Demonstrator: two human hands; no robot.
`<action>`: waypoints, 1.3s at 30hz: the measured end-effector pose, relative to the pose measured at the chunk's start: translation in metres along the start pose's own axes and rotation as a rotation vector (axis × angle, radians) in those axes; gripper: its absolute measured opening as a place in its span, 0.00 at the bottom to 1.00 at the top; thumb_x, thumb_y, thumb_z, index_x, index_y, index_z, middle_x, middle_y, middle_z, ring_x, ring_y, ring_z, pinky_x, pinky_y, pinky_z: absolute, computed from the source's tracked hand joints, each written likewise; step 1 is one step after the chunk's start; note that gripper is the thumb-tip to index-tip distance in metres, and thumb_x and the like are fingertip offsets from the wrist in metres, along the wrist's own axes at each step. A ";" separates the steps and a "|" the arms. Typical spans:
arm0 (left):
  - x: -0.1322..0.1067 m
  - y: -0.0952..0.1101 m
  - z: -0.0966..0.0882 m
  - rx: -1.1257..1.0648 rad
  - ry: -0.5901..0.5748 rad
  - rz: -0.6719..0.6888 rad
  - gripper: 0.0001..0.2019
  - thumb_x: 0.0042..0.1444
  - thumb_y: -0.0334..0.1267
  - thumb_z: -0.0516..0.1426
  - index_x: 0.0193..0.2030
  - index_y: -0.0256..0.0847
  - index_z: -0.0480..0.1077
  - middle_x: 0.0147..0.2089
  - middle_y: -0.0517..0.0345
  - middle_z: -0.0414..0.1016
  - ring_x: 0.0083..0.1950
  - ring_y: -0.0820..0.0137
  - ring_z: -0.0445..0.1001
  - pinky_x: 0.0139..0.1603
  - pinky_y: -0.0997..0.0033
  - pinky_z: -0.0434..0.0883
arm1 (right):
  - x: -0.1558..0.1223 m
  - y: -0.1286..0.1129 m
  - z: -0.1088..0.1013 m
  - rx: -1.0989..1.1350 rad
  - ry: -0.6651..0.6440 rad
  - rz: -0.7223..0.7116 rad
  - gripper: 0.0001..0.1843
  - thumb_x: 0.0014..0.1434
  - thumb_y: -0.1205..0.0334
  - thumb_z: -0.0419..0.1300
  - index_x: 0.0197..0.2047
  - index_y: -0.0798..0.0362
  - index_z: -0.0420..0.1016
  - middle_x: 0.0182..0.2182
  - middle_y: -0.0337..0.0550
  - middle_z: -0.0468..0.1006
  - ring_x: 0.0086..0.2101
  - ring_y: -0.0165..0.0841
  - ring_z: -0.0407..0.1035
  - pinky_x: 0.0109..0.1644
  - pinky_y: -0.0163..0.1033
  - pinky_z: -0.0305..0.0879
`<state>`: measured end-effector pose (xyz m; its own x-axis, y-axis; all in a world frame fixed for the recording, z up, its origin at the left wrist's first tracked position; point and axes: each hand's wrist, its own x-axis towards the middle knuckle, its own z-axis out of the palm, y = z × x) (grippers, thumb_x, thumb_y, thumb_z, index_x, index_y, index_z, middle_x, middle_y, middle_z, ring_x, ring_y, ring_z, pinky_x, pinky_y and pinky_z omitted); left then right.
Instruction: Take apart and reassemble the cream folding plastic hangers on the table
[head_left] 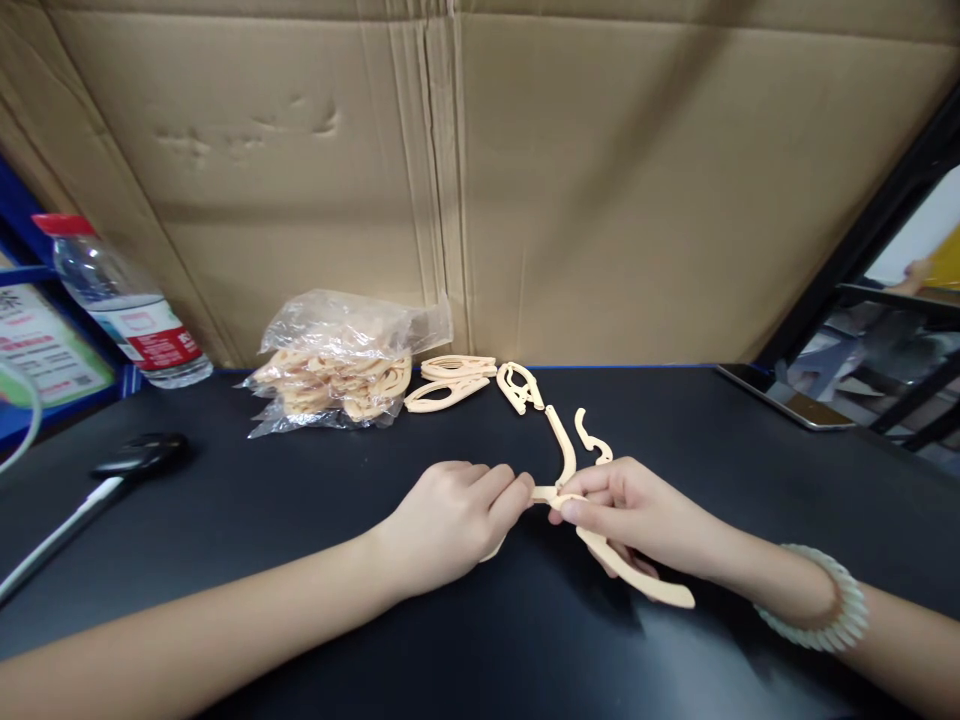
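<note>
Beige folding clothes hanger parts are between my two hands, above the front middle of the table. My left hand [465, 515] is closed around one end, its fingers covering most of that part. With thumb and fingers, my right hand [637, 515] pinches the joint area, and a curved hanger arm [645, 582] sticks out below it to the right. Just beyond my hands is another curved arm [561, 440]. A small hook piece [592, 440] shows beside it, its lower end partly behind my right hand. How these pieces join is hidden by my fingers.
Folded hangers [450, 393] and another folded hanger [520, 385] lie near the back edge. Left of them is a clear plastic bag [337, 335] of similar beige parts. A water bottle [139, 310], a black device with a white cable [142, 455] and a flat tablet-like object [787, 397] are farther out.
</note>
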<state>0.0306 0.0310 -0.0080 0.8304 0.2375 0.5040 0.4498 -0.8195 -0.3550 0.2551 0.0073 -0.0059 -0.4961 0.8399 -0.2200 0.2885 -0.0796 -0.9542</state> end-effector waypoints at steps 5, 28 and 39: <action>0.002 -0.002 -0.005 0.025 -0.119 0.062 0.14 0.64 0.26 0.45 0.32 0.37 0.67 0.23 0.61 0.66 0.19 0.69 0.65 0.17 0.67 0.63 | 0.000 -0.001 0.005 -0.079 0.083 0.041 0.17 0.58 0.48 0.59 0.31 0.55 0.71 0.11 0.25 0.57 0.09 0.20 0.52 0.11 0.25 0.45; 0.003 -0.003 -0.005 -0.393 -0.251 -0.278 0.17 0.67 0.33 0.44 0.28 0.38 0.66 0.23 0.60 0.66 0.20 0.73 0.64 0.23 0.74 0.59 | -0.012 0.002 0.017 -0.596 0.361 -0.515 0.16 0.64 0.57 0.55 0.26 0.53 0.71 0.16 0.31 0.53 0.16 0.23 0.47 0.20 0.33 0.46; 0.003 -0.011 0.013 -1.403 0.007 -1.134 0.17 0.59 0.51 0.54 0.31 0.37 0.69 0.18 0.65 0.66 0.14 0.77 0.63 0.16 0.79 0.59 | -0.004 -0.009 -0.040 -0.647 0.818 -0.766 0.06 0.63 0.60 0.59 0.37 0.48 0.78 0.37 0.47 0.77 0.36 0.37 0.73 0.39 0.43 0.71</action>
<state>0.0325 0.0473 -0.0127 0.3462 0.9381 0.0060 0.1508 -0.0620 0.9866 0.2875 0.0263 0.0117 -0.1343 0.6566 0.7422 0.6107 0.6447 -0.4598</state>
